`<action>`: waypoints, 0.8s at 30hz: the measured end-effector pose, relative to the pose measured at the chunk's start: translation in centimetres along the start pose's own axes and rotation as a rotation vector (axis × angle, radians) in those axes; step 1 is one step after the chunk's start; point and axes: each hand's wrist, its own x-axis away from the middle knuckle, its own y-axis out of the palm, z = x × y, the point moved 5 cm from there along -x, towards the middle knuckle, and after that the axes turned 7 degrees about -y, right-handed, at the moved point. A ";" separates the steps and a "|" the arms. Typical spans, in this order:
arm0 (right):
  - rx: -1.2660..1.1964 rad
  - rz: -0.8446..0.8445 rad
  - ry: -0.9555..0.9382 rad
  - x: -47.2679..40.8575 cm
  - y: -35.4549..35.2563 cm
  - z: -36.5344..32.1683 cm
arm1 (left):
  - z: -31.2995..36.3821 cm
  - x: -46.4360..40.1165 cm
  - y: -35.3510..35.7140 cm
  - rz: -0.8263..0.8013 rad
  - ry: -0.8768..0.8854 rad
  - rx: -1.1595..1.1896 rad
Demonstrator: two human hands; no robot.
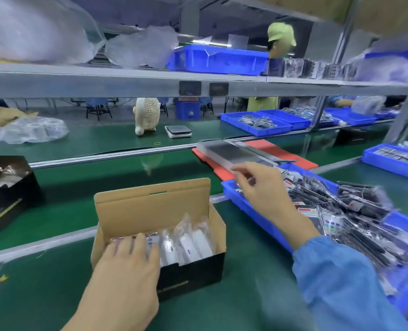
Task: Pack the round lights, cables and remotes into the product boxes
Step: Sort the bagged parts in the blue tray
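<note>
An open product box (193,271), black outside and brown inside with its lid flap up, stands on the green bench in front of me. Several white items in clear bags (188,247) stand upright in it. My left hand (131,263) lies over the box's left part, its straight fingers pressing on the bagged items there. My right hand (258,185) reaches out over the near-left corner of a blue bin (250,211) piled with bagged black cables and remotes (346,211). Its fingers are bent over the pile; motion blur hides whether they hold a bag.
A grey tray (229,151) on a red mat (212,163) lies beyond the bin. More blue bins (389,161) sit at the right and back. A black box (7,194) stands at the left. A small fan (148,115), a scale (178,131) and a person in a cap are across the belt.
</note>
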 end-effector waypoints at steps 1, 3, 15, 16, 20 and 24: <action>0.273 -0.133 0.142 0.1 -0.2 4.1 | 0.3 -0.1 0.2 -0.083 0.010 -0.009; 0.608 -0.493 0.321 1.9 1.4 9.3 | 0.2 -0.5 0.6 -0.117 -0.044 -0.017; -0.051 -0.031 -0.378 -0.8 -0.8 -6.7 | -1.2 -1.0 3.8 -0.074 -0.015 0.091; 0.034 -0.202 -0.445 -0.8 1.5 -9.2 | -1.2 -1.0 3.9 -0.067 -0.020 0.109; 0.625 -0.774 -0.429 1.7 11.1 -11.1 | -1.4 -1.6 4.0 -0.029 -0.002 0.091; 0.578 -0.856 -0.480 3.1 11.8 -11.4 | -0.3 -1.2 3.8 0.069 0.065 -0.010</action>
